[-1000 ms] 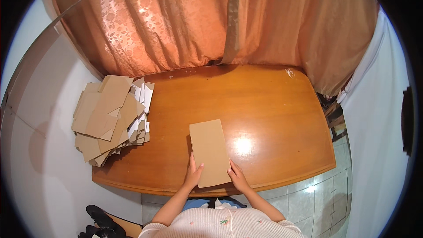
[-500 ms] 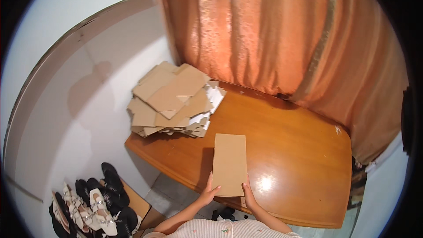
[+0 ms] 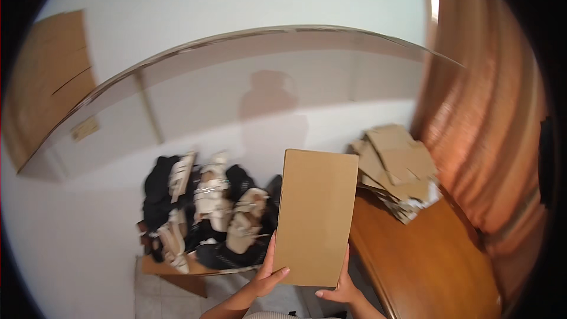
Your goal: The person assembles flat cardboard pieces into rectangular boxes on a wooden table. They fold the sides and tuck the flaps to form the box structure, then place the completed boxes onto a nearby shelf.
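A plain brown cardboard box (image 3: 318,218) is raised in front of me, its long side running away from me. My left hand (image 3: 269,276) grips its lower left edge, with the thumb over the near left corner. On the opposite side my right hand (image 3: 344,288) holds the lower right edge, its fingers partly hidden along the side. Just beyond the box's left side lies a pile of black and cream shoes (image 3: 247,218). To its right is the wooden table (image 3: 413,254).
Flattened cardboard pieces (image 3: 407,162) are stacked at the table's far end, by an orange curtain (image 3: 472,142). The shoes lie on a low brown surface (image 3: 168,267) against the white wall. A long shelf (image 3: 283,28) runs across that wall, with a large carton (image 3: 53,77) at far left.
My view has swung left from the table to the shoes. The box, held over the table's near edge before, has come left with both hands and looks larger and closer.
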`<action>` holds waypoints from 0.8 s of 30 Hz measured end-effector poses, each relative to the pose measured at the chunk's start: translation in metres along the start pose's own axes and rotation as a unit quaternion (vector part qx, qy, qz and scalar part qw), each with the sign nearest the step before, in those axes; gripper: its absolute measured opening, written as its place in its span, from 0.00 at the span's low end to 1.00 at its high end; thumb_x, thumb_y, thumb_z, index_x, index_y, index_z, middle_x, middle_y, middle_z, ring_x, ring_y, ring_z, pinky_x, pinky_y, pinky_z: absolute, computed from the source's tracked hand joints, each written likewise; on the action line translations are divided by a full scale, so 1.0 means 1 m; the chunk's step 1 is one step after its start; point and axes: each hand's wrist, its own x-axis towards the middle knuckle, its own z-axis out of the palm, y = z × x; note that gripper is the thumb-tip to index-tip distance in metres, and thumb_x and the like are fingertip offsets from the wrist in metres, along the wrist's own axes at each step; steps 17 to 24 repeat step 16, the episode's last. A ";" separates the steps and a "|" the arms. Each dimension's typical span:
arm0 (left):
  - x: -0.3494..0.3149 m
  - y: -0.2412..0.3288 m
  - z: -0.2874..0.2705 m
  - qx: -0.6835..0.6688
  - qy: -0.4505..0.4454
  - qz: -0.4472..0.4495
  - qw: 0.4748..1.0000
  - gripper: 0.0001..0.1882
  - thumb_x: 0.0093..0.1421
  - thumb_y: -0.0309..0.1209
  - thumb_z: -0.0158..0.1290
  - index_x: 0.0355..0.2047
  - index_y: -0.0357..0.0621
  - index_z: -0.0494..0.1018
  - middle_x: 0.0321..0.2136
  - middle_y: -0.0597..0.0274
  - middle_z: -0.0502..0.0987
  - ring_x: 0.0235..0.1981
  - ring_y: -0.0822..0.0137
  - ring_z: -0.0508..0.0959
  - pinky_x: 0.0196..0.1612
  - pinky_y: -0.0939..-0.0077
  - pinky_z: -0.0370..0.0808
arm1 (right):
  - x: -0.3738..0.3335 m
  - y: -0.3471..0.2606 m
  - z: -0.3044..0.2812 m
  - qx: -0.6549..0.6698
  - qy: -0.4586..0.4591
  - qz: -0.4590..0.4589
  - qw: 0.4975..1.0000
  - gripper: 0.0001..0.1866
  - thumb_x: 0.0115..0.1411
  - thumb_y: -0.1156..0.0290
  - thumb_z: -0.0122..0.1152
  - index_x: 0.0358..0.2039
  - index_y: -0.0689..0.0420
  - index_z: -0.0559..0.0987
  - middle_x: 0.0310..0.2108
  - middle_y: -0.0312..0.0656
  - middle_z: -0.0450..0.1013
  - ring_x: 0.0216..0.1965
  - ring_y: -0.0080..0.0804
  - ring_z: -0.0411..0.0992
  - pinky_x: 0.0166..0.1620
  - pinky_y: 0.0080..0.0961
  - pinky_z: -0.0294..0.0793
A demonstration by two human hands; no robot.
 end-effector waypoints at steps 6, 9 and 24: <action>-0.130 0.085 -0.104 0.139 0.163 0.105 0.971 0.48 0.65 0.22 0.43 0.65 0.48 0.13 0.70 0.54 0.28 0.70 0.62 0.33 0.67 0.63 0.36 | 0.097 -0.001 0.153 -0.072 -0.111 -0.248 0.960 0.69 0.43 0.60 0.75 0.68 0.59 0.29 0.68 0.67 0.29 0.69 0.65 0.32 0.65 0.56 0.39; -0.184 0.128 -0.134 0.161 0.241 0.126 0.949 0.52 0.60 0.22 0.46 0.66 0.56 0.15 0.70 0.57 0.26 0.71 0.61 0.34 0.68 0.59 0.38 | 0.134 -0.012 0.233 -0.064 -0.130 -0.355 0.923 0.66 0.43 0.59 0.75 0.69 0.59 0.35 0.67 0.69 0.34 0.68 0.68 0.39 0.64 0.58 0.43; -0.258 0.204 -0.182 0.245 0.440 0.171 0.847 0.57 0.57 0.42 0.58 0.69 0.56 0.23 0.70 0.60 0.30 0.70 0.60 0.37 0.69 0.58 0.36 | 0.213 -0.085 0.359 -0.003 -0.170 -0.513 0.841 0.58 0.44 0.58 0.76 0.69 0.42 0.46 0.68 0.63 0.41 0.65 0.68 0.46 0.62 0.58 0.51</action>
